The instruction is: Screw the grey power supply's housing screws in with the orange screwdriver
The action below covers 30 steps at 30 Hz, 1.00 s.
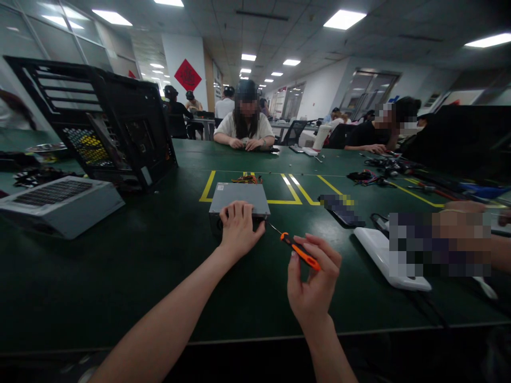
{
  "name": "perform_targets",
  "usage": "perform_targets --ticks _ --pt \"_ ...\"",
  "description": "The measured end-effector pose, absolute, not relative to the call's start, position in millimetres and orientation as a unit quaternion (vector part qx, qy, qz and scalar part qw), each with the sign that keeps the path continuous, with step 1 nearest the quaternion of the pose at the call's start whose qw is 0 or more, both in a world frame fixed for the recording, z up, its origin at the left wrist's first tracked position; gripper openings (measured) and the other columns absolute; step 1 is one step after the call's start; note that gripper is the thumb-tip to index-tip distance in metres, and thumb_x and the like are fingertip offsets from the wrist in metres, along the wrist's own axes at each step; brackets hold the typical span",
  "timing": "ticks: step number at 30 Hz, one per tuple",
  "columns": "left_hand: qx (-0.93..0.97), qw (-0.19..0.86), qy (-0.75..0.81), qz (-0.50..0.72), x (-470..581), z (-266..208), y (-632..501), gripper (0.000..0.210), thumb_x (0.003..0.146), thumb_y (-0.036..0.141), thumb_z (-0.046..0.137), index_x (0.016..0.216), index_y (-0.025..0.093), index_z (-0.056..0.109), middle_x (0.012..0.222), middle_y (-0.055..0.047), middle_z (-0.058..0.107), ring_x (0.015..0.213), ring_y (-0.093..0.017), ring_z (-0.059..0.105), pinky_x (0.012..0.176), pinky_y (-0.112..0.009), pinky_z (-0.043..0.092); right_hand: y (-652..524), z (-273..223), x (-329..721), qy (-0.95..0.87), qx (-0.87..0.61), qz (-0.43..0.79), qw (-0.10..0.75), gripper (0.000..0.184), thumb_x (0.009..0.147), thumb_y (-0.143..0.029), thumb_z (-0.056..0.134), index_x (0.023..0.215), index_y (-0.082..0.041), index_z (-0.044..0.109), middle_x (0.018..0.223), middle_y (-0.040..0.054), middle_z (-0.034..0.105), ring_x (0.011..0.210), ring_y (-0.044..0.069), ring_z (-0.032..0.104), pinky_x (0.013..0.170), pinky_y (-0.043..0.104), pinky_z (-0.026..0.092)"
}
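Note:
A grey computer power supply (239,197) lies on the green table in front of me, its bundle of coloured cables (247,179) at the far side. My left hand (240,229) grips its near edge, fingers bent over the top and thumb at the right corner. In my right hand (315,276) is a screwdriver (300,251) with an orange and black handle, pinched between thumb and fingers. The shaft points up and left, its tip close to the power supply's near right corner. Whether the tip touches there I cannot tell.
To the left stand a black computer case (120,127) and another power supply (64,205). A phone (341,210) and a white device (391,258) lie to the right, near another person's blurred hand (463,234). Cables (383,167) are heaped further back. A person (245,125) sits opposite.

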<state>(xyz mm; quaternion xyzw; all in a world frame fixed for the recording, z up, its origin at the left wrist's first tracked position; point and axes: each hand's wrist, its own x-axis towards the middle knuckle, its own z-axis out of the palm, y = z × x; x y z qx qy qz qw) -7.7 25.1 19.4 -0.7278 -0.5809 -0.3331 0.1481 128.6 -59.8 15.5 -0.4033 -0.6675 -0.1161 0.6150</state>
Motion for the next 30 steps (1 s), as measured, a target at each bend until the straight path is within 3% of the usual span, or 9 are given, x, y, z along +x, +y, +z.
perform_targets --ticks 12,17,22,27,30 --pt "-0.729 0.144 -0.582 -0.332 -7.8 20.2 24.7 0.035 0.077 0.039 0.054 0.103 0.017 0.048 0.110 -0.011 0.050 0.106 -0.028 0.039 0.091 -0.044 0.026 -59.6 15.6 128.8 -0.672 -0.402 -0.112 0.612 0.044 0.077 -0.006 0.054 0.117 -0.020 0.040 0.116 0.0110 0.045 0.108 0.022 0.049 0.082 0.044 0.051" --pt "-0.730 0.140 -0.584 -0.326 -7.9 20.2 24.7 0.035 0.078 0.040 0.052 0.104 0.016 0.047 0.112 -0.012 0.049 0.106 -0.029 0.039 0.091 -0.045 0.027 -59.8 14.4 130.1 -0.669 -0.420 -0.161 0.592 0.041 0.077 -0.007 0.057 0.113 -0.022 0.045 0.107 0.0073 0.052 0.101 0.020 0.053 0.080 0.041 0.051" --pt "-0.728 0.139 -0.585 -0.328 -7.7 20.2 24.5 0.035 0.077 0.039 0.053 0.103 0.016 0.048 0.111 -0.012 0.049 0.106 -0.028 0.039 0.091 -0.045 0.027 -59.0 14.7 128.4 -0.662 -0.398 -0.109 0.626 0.046 0.078 -0.005 0.053 0.118 -0.023 0.040 0.118 0.0094 0.046 0.110 0.022 0.050 0.083 0.044 0.051" --pt "-0.730 0.146 -0.582 -0.328 -7.9 20.2 24.3 0.035 0.078 0.040 0.052 0.103 0.016 0.048 0.111 -0.012 0.050 0.105 -0.028 0.039 0.090 -0.044 0.027 -59.4 14.7 129.8 -0.674 -0.413 -0.152 0.593 0.043 0.077 -0.007 0.056 0.116 -0.022 0.044 0.109 0.0076 0.052 0.103 0.020 0.052 0.082 0.042 0.052" --pt "-0.729 0.143 -0.582 -0.329 -8.0 20.1 24.3 0.035 0.078 0.039 0.052 0.103 0.016 0.048 0.110 -0.012 0.050 0.105 -0.028 0.039 0.090 -0.044 0.027 -59.8 13.7 129.2 -0.670 -0.398 -0.119 0.615 0.046 0.079 -0.004 0.051 0.119 -0.024 0.040 0.118 0.0091 0.045 0.109 0.021 0.051 0.081 0.043 0.053"
